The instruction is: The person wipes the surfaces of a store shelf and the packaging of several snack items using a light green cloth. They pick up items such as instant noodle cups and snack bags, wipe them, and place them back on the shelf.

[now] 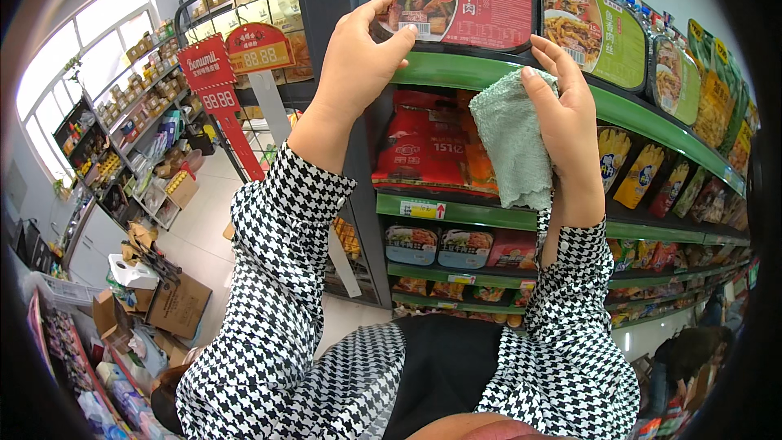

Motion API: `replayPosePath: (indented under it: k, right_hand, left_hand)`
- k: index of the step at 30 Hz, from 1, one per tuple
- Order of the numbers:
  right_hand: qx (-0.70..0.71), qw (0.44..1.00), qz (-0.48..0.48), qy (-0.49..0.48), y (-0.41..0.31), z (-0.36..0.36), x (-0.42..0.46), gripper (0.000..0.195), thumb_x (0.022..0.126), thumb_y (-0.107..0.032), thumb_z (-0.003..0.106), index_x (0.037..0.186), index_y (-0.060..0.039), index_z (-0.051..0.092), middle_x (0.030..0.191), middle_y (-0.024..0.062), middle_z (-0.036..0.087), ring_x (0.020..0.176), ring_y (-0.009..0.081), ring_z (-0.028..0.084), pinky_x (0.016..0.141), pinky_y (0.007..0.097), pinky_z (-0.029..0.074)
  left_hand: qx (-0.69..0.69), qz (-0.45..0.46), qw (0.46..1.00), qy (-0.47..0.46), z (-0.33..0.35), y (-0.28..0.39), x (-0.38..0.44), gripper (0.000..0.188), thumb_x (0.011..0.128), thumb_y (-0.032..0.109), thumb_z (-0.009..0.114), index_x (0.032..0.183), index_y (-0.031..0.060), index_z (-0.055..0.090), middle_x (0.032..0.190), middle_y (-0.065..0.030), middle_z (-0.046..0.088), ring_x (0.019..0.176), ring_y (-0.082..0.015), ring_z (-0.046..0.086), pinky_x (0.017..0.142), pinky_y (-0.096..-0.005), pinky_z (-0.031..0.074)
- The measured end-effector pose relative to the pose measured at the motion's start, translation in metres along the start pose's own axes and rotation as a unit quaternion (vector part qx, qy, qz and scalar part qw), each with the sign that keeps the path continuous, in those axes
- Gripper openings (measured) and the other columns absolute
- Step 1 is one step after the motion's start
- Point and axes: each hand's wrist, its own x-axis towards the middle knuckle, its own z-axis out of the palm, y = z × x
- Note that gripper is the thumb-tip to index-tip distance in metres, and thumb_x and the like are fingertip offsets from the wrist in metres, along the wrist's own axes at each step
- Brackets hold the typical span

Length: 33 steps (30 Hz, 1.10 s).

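Observation:
A black tray of packaged food with a red printed lid (pixel 489 3) sits on the top green-edged shelf (pixel 452 72). At its left end is my left hand (pixel 369 52), fingers apart, thumb and index finger at the lid's lower left corner. My right hand (pixel 559 104) has a light green cloth (pixel 513 134) between thumb and palm; the cloth hangs down in front of the shelf. Its fingertips are by the red tray's lower right corner. Right of that tray stands a similar one with a green lid (pixel 611 30).
Lower shelves hold red bags (pixel 421 146), blue-lidded trays (pixel 466 249) and yellow snack packs (pixel 638 176). A wire rack (pixel 287 18) with red price signs (pixel 211 76) stands left. Cardboard boxes (pixel 180 302) lie on the floor. At the lower right, a person (pixel 690 354) is partly visible.

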Motion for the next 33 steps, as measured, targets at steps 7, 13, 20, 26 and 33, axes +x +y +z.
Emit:
replayPosePath:
  k: [7, 13, 20, 26, 33]
  right_hand:
    - [0.113, 0.991, 0.063, -0.027, -0.006, -0.002, 0.003, 0.051, 0.092, -0.022, 0.063, 0.134, 0.0036, 0.050, 0.140, 0.0246, 0.049, 0.129, 0.0255, 0.049, 0.105, 0.0355, 0.038]
    - [0.186, 0.976, 0.099, -0.047, -0.016, -0.001, 0.004, 0.049, 0.094, -0.018, 0.061, 0.134, 0.0061, 0.048, 0.130, 0.0167, 0.053, 0.112, 0.0152, 0.053, 0.097, 0.0288, 0.042]
    - [0.174, 0.982, 0.062, -0.049, 0.003, 0.005, 0.006, 0.053, 0.093, -0.017, 0.063, 0.137, 0.0059, 0.046, 0.140, 0.0222, 0.048, 0.129, 0.0226, 0.047, 0.106, 0.0324, 0.037]
    - [0.113, 0.992, 0.014, -0.056, 0.006, 0.015, 0.001, 0.057, 0.091, -0.017, 0.065, 0.140, 0.0037, 0.045, 0.144, 0.0226, 0.046, 0.139, 0.0285, 0.039, 0.113, 0.0365, 0.031]
    - [0.069, 0.996, -0.026, -0.049, 0.010, 0.016, -0.001, 0.056, 0.089, -0.017, 0.066, 0.139, 0.0017, 0.048, 0.139, 0.0198, 0.052, 0.135, 0.0273, 0.044, 0.111, 0.0364, 0.033]
  left_hand:
    - [-0.222, -0.006, 0.975, 0.007, 0.008, 0.000, 0.001, 0.062, 0.091, 0.010, 0.068, 0.140, -0.0139, 0.037, 0.123, -0.0198, 0.060, 0.102, -0.0170, 0.063, 0.085, -0.0255, 0.056]
    - [-0.285, 0.001, 0.958, 0.024, 0.010, 0.005, 0.006, 0.053, 0.090, 0.003, 0.066, 0.137, -0.0110, 0.043, 0.122, -0.0156, 0.059, 0.102, -0.0169, 0.063, 0.086, -0.0281, 0.058]
    - [-0.187, 0.032, 0.975, 0.112, 0.018, 0.005, 0.002, 0.073, 0.084, 0.012, 0.076, 0.142, -0.0034, 0.034, 0.120, -0.0148, 0.058, 0.104, -0.0169, 0.062, 0.074, -0.0221, 0.054]
    - [-0.128, -0.006, 0.985, 0.119, 0.028, 0.009, 0.002, 0.076, 0.082, 0.028, 0.079, 0.137, -0.0043, 0.038, 0.120, -0.0144, 0.059, 0.104, -0.0180, 0.061, 0.075, -0.0263, 0.055]
    - [-0.189, -0.128, 0.973, -0.023, 0.015, 0.022, 0.020, 0.062, 0.082, 0.029, 0.078, 0.127, -0.0010, 0.048, 0.112, -0.0140, 0.062, 0.099, -0.0202, 0.066, 0.069, -0.0289, 0.061]
